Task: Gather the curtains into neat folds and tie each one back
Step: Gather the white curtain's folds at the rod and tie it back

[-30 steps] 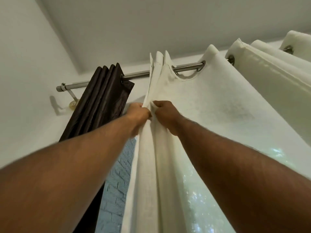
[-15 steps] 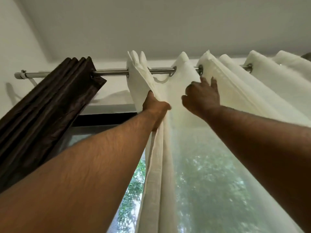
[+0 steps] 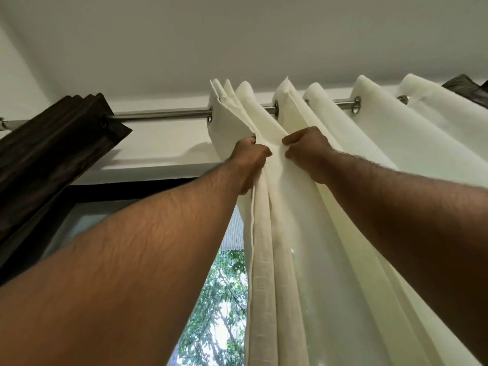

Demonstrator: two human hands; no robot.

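The view looks upward toward the ceiling [image 3: 237,35] along a metal curtain rod [image 3: 163,118]; the rod runs across the frame below the ceiling line. A white curtain [image 3: 369,159] hangs from the rod by metal eyelets [image 3: 356,106]; its left portion is bunched into several close pleats, its right portion spreads out in wider folds toward the right edge. The left hand [image 3: 249,161] is clenched around the gathered pleats at the curtain's left edge, fingers curled into the fabric just below the rod; the right hand [image 3: 307,151] grips the next fold just beside it, thumb and fingers pinching the cloth; the two hands lie close together, with a narrow strip of fabric between them. Both bare forearms reach up from the lower corners of the frame. Below the hands the held pleats fall in straight, narrow bands to the bottom edge. A dark brown curtain [image 3: 52,159] hangs gathered at the left end of the rod, well apart from the white one; bare rod shows between the two. A second piece of dark fabric [image 3: 467,89] shows at the far right, behind the white curtain's top edge. A dark window frame [image 3: 126,188] lies beneath the white wall band; green foliage [image 3: 221,307] shows through the glass in the gap left of the pleats. No brand, label or writing is legible anywhere on the fabric, rod or frame.
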